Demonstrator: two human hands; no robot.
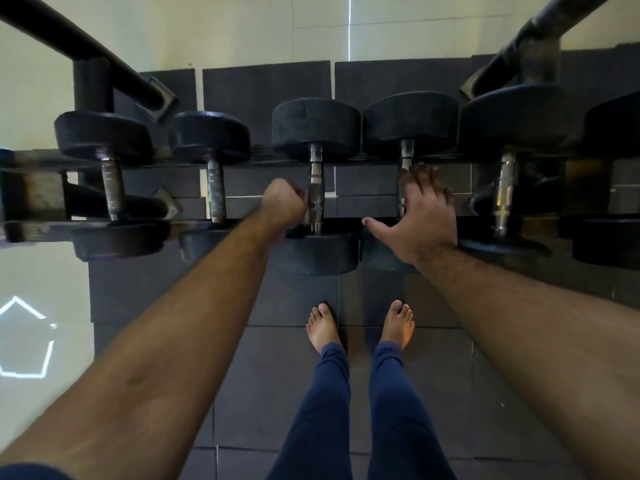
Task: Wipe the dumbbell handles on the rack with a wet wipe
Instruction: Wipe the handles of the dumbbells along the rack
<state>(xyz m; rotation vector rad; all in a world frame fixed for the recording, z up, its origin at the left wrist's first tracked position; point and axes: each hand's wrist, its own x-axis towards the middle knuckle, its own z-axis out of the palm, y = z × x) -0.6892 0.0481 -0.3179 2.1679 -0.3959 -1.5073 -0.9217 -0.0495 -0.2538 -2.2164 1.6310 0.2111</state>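
Note:
Several black rubber-headed dumbbells lie across a dark metal rack (pixel 38 232), steel handles pointing away from me. My left hand (pixel 282 202) is curled into a fist against the left side of the middle dumbbell's handle (pixel 316 178). A small pale bit, apparently the wet wipe (pixel 306 216), shows between the fist and the steel. My right hand (pixel 424 216) lies flat with straight fingers over the handle of the dumbbell to the right (pixel 407 152), thumb spread out to the left. Most of that handle is hidden under the palm.
Two more handles (pixel 112 188) (pixel 215 192) stand to the left and one (pixel 504 192) to the right. Black slanted bars (pixel 114 69) (pixel 519 46) rise at both upper corners. My bare feet (pixel 323 327) stand on dark floor mats just before the rack.

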